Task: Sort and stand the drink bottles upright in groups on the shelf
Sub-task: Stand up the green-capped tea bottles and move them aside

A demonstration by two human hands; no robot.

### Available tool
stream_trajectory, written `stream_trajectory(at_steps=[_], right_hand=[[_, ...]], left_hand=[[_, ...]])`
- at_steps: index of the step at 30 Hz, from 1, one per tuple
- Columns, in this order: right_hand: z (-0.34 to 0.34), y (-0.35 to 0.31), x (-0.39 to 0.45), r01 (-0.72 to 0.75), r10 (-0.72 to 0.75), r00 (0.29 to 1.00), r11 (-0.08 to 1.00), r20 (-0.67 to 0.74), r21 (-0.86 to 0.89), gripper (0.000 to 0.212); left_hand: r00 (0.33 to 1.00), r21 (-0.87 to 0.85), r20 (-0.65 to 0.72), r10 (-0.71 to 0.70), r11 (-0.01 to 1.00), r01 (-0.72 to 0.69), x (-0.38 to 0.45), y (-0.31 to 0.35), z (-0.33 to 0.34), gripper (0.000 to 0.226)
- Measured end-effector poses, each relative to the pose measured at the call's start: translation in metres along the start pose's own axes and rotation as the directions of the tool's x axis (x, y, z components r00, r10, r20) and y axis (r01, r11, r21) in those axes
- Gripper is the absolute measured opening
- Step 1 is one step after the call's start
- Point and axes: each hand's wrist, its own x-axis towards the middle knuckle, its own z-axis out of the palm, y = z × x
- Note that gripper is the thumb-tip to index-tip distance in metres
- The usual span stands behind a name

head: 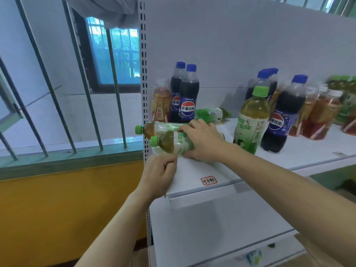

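The right hand [202, 140] held two green tea bottles [169, 140] lying on their sides at the left end of the white shelf [308, 153]. The left hand [159, 174] was curled up just below them, holding nothing. Cola bottles [185, 95] stood behind.

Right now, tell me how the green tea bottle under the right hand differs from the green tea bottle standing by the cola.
The held tea bottle lies on its side, cap towards the shelf's left edge; the standing tea bottle is upright. The right hand grips the held one; nothing touches the standing one. Both have green caps, green labels and amber tea.
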Motion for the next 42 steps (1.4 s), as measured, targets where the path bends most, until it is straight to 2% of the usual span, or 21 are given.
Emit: stream_trajectory(at_steps=[6,10,14,17,20,22,23,26,30,33,34,36,38,40,42], right_hand=[[0.004,0.001,-0.012,-0.028,0.045,0.994,0.985,-0.096,0.171,0.071],[0.002,0.001,-0.020,-0.075,0.174,0.954,0.926,-0.243,0.369,0.069],[-0.002,-0.003,-0.018,-0.125,0.371,0.886,0.770,-0.279,0.626,0.070],[0.000,-0.013,-0.015,-0.174,0.530,0.793,0.669,-0.300,0.723,0.064],[0.003,-0.017,-0.014,-0.130,0.627,0.729,0.520,-0.274,0.844,0.064],[0.005,-0.019,-0.012,-0.104,0.668,0.711,0.409,-0.219,0.907,0.064],[0.006,-0.020,-0.013,-0.102,0.671,0.712,0.392,-0.208,0.915,0.065],[0.008,-0.022,-0.014,-0.093,0.648,0.727,0.421,-0.228,0.902,0.069],[0.008,-0.019,-0.016,-0.079,0.646,0.730,0.402,-0.221,0.912,0.073],[0.012,-0.020,-0.026,-0.015,0.615,0.743,0.408,-0.263,0.913,0.079],[0.013,-0.021,-0.032,0.011,0.606,0.734,0.440,-0.306,0.898,0.080],[0.015,-0.025,-0.045,0.064,0.563,0.683,0.588,-0.465,0.807,0.075],[0.014,-0.032,-0.054,0.152,0.440,0.641,0.730,-0.629,0.666,0.061],[0.008,-0.038,-0.048,0.217,0.297,0.680,0.792,-0.671,0.571,0.048],[0.000,-0.051,-0.028,0.203,0.194,0.773,0.826,-0.604,0.525,0.042]], left_hand=[[0.999,0.008,-0.017,0.027,1.000,-0.026,0.000,-0.005,0.001,0.040],[0.999,0.027,-0.027,0.021,0.999,-0.020,0.001,-0.007,0.003,0.040],[0.999,0.038,-0.028,0.017,0.999,-0.016,0.003,-0.008,0.004,0.039],[0.999,0.039,-0.037,0.010,0.999,-0.008,0.002,-0.006,0.005,0.040],[0.999,0.041,-0.041,0.010,0.999,-0.008,0.001,-0.005,0.005,0.039],[0.999,0.043,-0.041,-0.004,0.999,0.005,0.001,-0.006,0.006,0.039],[0.999,0.039,-0.043,-0.016,0.999,0.018,0.002,-0.005,0.006,0.039],[0.999,0.036,-0.041,-0.021,0.999,0.023,0.001,-0.004,0.006,0.039],[0.998,0.024,-0.053,-0.024,0.999,0.026,0.001,-0.001,0.006,0.039],[0.996,0.010,-0.082,-0.028,1.000,0.029,-0.002,-0.002,0.008,0.038],[0.994,0.001,-0.106,-0.033,0.999,0.033,-0.003,-0.004,0.009,0.037],[0.979,0.002,-0.188,-0.075,0.997,0.077,-0.005,-0.011,0.011,0.031],[0.957,0.031,-0.235,-0.169,0.983,0.182,-0.005,-0.017,0.010,0.019],[0.915,-0.026,-0.198,-0.350,0.935,0.352,0.000,-0.024,0.006,0.002],[0.806,-0.221,-0.038,-0.590,0.792,0.569,0.006,-0.032,-0.003,0.032]])
